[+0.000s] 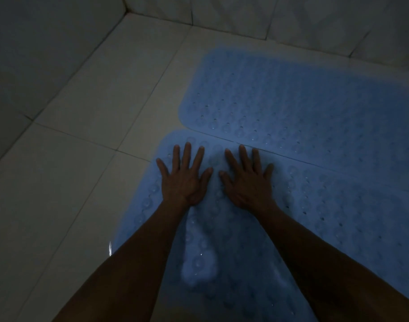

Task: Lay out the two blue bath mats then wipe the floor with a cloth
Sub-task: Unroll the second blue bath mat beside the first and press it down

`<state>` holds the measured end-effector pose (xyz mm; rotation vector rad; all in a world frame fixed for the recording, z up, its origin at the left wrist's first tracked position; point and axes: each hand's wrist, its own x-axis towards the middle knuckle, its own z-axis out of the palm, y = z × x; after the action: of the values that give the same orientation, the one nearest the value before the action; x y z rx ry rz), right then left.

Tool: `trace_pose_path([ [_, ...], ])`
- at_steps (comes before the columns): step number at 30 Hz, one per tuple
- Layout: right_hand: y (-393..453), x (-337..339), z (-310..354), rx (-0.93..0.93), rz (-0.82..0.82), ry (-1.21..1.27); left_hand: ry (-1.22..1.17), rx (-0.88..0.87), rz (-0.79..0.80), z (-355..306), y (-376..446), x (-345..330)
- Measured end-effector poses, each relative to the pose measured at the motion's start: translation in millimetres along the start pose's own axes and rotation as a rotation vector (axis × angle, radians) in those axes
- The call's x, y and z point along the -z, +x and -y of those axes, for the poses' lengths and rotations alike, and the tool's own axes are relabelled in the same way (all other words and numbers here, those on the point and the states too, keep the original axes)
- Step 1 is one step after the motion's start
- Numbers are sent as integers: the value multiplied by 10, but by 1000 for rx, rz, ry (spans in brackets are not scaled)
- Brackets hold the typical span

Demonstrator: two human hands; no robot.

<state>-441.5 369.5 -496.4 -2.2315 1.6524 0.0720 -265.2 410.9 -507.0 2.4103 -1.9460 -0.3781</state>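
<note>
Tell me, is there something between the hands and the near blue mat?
Nothing visible. The left hand and right hand both lie flat, fingers spread, directly on the near blue mat.

Left of the near mat (338, 217) the tiled floor (82, 135) lay bare, open all the way to the left wall (36, 54). Beyond the near mat the far mat (303, 101) lay flat, their edges meeting along a seam, so nothing rose there to block a pass. The back wall (291, 17) closed off the room just past the far mat. Both hands (182, 180) (247, 182) lay flat on the near mat's far-left corner.
</note>
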Motion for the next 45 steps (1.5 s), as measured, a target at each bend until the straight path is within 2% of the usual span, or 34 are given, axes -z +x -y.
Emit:
trace_pose_path([
  [3,-16,-92,2,-17,-65,2,-2,-31,-86,36,8,-93],
  [8,10,-148,-7,-33,-113,-8,-2,-41,-94,74,82,-135],
  [19,14,-77,5,-32,7,33,-32,29,18,2,61,-24],
  [22,-179,-105,52,-60,41,70,-58,50,47,-43,-146,-22],
  [26,-797,-283,151,-38,-25,43,-32,-29,-31,98,-764,-166],
  [29,-1105,-401,210,-49,-69,2,-14,-28,-23,191,-1058,-205],
  [45,-1204,-452,296,-78,-73,-83,24,10,-45,236,-1244,-220],
])
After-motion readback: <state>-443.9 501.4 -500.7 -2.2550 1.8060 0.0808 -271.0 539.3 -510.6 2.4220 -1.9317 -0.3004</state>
